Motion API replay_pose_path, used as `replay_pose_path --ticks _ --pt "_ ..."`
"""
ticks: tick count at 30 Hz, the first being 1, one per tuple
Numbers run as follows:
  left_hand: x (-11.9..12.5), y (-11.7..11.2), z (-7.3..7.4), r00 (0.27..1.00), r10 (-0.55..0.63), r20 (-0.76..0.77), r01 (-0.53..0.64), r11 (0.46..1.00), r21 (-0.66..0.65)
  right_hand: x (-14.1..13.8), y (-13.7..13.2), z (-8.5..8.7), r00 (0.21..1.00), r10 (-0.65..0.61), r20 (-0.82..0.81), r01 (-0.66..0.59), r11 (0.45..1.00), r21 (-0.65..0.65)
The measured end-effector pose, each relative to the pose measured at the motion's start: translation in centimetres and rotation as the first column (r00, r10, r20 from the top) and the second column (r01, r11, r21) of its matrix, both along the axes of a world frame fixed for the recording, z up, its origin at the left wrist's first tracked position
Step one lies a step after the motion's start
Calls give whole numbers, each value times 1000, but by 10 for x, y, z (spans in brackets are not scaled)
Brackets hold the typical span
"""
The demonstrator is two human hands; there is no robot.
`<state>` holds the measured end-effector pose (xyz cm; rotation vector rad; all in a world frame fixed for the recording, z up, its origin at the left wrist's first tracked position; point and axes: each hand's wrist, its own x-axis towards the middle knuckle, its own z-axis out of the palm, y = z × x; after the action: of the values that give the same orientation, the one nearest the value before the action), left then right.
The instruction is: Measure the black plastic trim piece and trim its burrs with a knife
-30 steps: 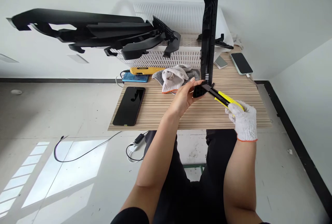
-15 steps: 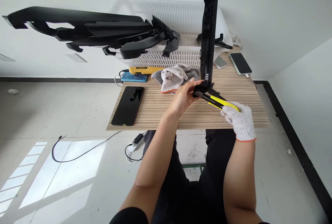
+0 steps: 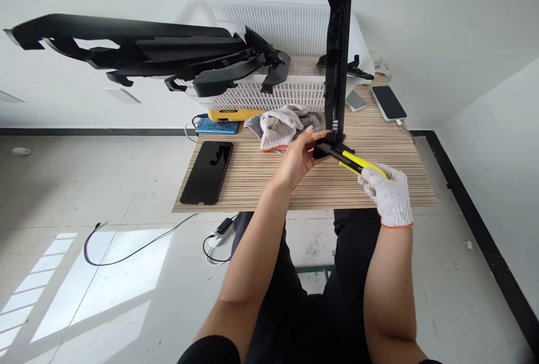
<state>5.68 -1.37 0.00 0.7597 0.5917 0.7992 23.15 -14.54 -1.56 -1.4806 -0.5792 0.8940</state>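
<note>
A long black plastic part (image 3: 338,49) stands upright on the striped wooden table (image 3: 252,176). My bare left hand (image 3: 301,157) grips its lower end, fingers wrapped round it. My right hand (image 3: 388,194), in a white knit glove, is closed on a yellow and black utility knife (image 3: 353,162). The knife's tip rests against the foot of the black part, just beside my left fingers.
A white slatted basket (image 3: 273,35) at the back holds several black plastic parts (image 3: 138,52) that jut out to the left. On the table lie a black phone (image 3: 208,172), a spare glove (image 3: 280,125), a yellow tool (image 3: 233,114) and two more phones (image 3: 387,103). Cables trail on the floor.
My right hand has drawn the knife left and slightly up along the foot of the black part. The left hand holds the part in the same place.
</note>
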Motion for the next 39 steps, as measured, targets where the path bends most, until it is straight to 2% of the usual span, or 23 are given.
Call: replay_pose_path --ticks 2,5,6,9,11,17,20,23,26,28,32,36,39 --pt "0 0 0 1000 13 4 -13 1000 -10 0 0 1 998 -58 -16 58 998 8" --pt "1 0 -2 1000 16 5 -16 1000 -7 -3 2 2 1000 12 -25 -13 998 -59" --pt "1 0 -2 1000 20 9 -20 1000 -7 -4 4 2 999 -23 -24 21 998 -63" --pt "3 0 -4 999 42 15 -42 999 -25 -10 8 3 956 -289 -57 289 957 -8" --pt "5 -1 -6 998 56 16 -55 998 -18 -11 9 4 923 -370 -102 373 928 13" --pt "13 -7 -12 997 70 -18 -68 992 106 -6 5 5 953 -272 -131 289 948 134" --pt "12 -9 -10 995 67 -72 -57 989 135 -3 1 4 980 -179 -82 187 977 105" --pt "8 -7 -4 995 45 -94 -35 994 104 -1 -4 1 1000 -26 -16 27 997 68" --pt "2 -4 2 996 50 -70 -50 999 7 1 -7 -3 993 102 57 -104 994 31" --pt "-1 -2 5 998 32 -48 -35 998 -49 2 -7 -3 990 96 108 -96 995 -6" --pt "-3 -2 7 1000 13 -21 -14 997 -72 -1 -5 -3 983 -85 161 85 996 5" --pt "-3 -5 5 1000 6 -14 -6 999 -45 -3 -3 -3 986 -53 159 54 999 -4" --pt "-4 -5 3 1000 7 5 -7 999 -37 -3 -3 -4 980 -126 154 121 992 40"
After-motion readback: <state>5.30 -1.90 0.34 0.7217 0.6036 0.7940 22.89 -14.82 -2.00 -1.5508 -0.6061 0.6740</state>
